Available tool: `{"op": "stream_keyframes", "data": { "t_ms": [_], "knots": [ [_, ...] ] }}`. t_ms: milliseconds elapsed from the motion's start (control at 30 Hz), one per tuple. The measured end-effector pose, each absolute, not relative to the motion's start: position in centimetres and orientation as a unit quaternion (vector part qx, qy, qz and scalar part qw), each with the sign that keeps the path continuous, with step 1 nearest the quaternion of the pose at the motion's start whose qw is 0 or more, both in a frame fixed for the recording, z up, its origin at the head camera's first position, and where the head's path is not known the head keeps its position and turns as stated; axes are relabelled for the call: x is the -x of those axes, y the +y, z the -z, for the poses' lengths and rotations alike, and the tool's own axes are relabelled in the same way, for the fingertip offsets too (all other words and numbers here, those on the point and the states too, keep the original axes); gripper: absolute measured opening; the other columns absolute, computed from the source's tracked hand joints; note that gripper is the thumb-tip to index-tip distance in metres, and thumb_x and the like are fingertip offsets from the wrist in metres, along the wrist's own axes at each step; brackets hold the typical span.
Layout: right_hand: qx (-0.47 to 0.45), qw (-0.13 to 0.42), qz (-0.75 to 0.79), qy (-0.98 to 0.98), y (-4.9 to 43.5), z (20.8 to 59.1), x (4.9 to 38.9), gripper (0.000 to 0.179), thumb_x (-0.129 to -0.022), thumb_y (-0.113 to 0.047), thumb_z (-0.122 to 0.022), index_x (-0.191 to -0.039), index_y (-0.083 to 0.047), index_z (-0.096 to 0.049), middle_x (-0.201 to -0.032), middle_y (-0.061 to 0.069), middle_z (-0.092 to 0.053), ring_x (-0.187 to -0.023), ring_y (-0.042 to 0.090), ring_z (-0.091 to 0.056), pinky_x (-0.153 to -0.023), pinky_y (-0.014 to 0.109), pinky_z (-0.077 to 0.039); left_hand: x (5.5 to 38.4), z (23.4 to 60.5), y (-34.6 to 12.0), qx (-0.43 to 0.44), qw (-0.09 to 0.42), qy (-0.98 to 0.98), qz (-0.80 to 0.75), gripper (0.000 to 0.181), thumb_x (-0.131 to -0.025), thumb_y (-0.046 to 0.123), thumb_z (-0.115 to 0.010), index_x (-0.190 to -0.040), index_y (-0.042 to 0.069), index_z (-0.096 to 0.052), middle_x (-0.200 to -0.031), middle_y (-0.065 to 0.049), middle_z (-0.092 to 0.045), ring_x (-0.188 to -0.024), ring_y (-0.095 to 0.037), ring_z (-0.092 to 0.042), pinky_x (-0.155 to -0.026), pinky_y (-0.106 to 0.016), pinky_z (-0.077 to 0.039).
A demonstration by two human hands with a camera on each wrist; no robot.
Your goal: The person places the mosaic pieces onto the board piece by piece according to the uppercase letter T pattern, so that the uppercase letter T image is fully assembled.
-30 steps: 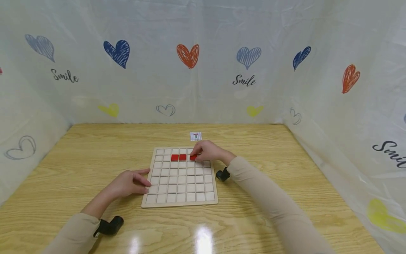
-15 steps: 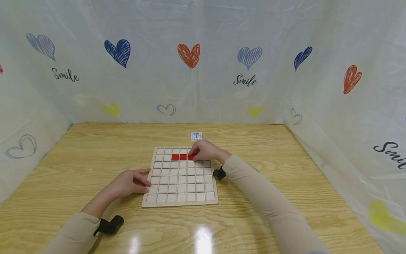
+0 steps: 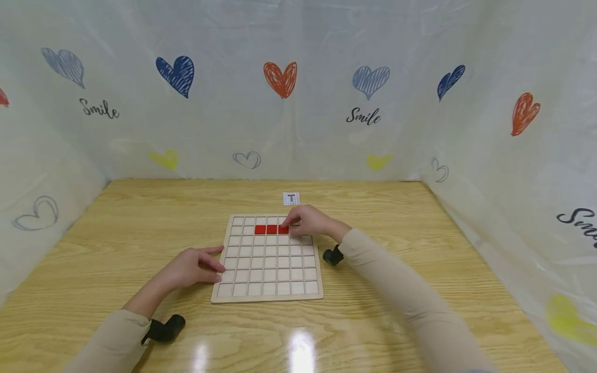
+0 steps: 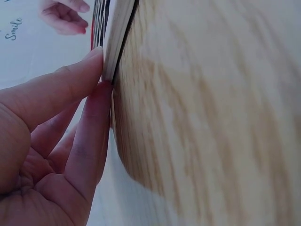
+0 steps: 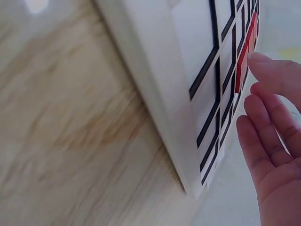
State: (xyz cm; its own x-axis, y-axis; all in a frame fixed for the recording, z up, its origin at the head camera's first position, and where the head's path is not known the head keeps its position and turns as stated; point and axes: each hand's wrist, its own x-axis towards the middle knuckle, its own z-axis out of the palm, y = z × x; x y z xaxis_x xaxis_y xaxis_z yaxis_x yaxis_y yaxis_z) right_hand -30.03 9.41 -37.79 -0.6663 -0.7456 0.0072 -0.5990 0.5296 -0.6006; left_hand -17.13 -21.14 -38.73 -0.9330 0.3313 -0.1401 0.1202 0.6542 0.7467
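A square wooden grid board point(image 3: 269, 300) with pale cells lies on the table. Three red square tiles point(image 3: 260, 229) sit side by side in its second row from the far edge. At the rightmost tile point(image 3: 282, 229) is my right hand point(image 3: 309, 220); in the right wrist view its thumb point(image 5: 268, 70) is right at a red tile and the other fingers are loosely bent. My left hand point(image 3: 188, 267) rests against the board's left edge with thumb and fingers spread apart. The left wrist view shows fingertips touching the board's side point(image 4: 117, 37).
Behind the board lies a small printed card point(image 3: 291, 198) with a gridded T-shaped pattern. The wood-grain table point(image 3: 373, 311) ends at a white curtain point(image 3: 322, 140) with hearts. Black wrist cameras point(image 3: 164, 329) are strapped to both forearms.
The third red tile has slid left into its cell beside the other two. My right hand followed it left, then eased slightly back. My left hand stays at the board's edge.
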Motion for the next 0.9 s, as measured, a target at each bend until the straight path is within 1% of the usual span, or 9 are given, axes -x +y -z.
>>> {"op": "stream_keyframes", "data": {
  "t_ms": [267,467,633,900],
  "knots": [
    [0.402,0.125,0.291,0.859,11.0,37.4,29.0,0.021,-0.08,-0.002,-0.072,-0.101,-0.004,-0.072,-0.099,0.001,-0.064,-0.095,0.015,-0.058,-0.085,0.025,-0.046,17.2,38.7,-21.1,-0.122,0.136,0.898,-0.401,0.013,-0.073,0.013,-0.079,-0.084,0.01,-0.074,-0.137,-0.022,-0.043,-0.13,-0.045,-0.028,-0.101,-0.055,-0.026],
    [0.403,0.123,0.284,0.861,12.2,37.4,28.0,0.019,-0.082,-0.003,-0.07,-0.101,-0.005,-0.072,-0.097,0.0,-0.064,-0.093,0.013,-0.059,-0.084,0.026,-0.046,17.3,38.8,-21.2,-0.119,0.133,0.9,-0.397,0.012,-0.073,0.015,-0.08,-0.083,0.012,-0.074,-0.137,-0.021,-0.044,-0.131,-0.044,-0.027,-0.102,-0.055,-0.025],
    [0.399,0.12,0.285,0.863,13.4,37.6,27.5,0.02,-0.081,-0.002,-0.071,-0.1,-0.005,-0.072,-0.096,-0.001,-0.064,-0.091,0.012,-0.059,-0.084,0.029,-0.047,17.3,38.9,-21.2,-0.12,0.134,0.899,-0.399,0.013,-0.073,0.016,-0.08,-0.084,0.012,-0.075,-0.137,-0.021,-0.044,-0.131,-0.044,-0.027,-0.102,-0.055,-0.026],
    [0.406,0.104,0.273,0.866,15.4,37.3,26.5,0.02,-0.08,-0.001,-0.07,-0.1,-0.003,-0.071,-0.097,0.0,-0.064,-0.091,0.014,-0.058,-0.085,0.032,-0.048,17.2,38.7,-21.1,-0.121,0.136,0.898,-0.4,0.013,-0.073,0.016,-0.079,-0.084,0.011,-0.074,-0.137,-0.022,-0.043,-0.131,-0.044,-0.027,-0.102,-0.055,-0.025]
  ]
}}
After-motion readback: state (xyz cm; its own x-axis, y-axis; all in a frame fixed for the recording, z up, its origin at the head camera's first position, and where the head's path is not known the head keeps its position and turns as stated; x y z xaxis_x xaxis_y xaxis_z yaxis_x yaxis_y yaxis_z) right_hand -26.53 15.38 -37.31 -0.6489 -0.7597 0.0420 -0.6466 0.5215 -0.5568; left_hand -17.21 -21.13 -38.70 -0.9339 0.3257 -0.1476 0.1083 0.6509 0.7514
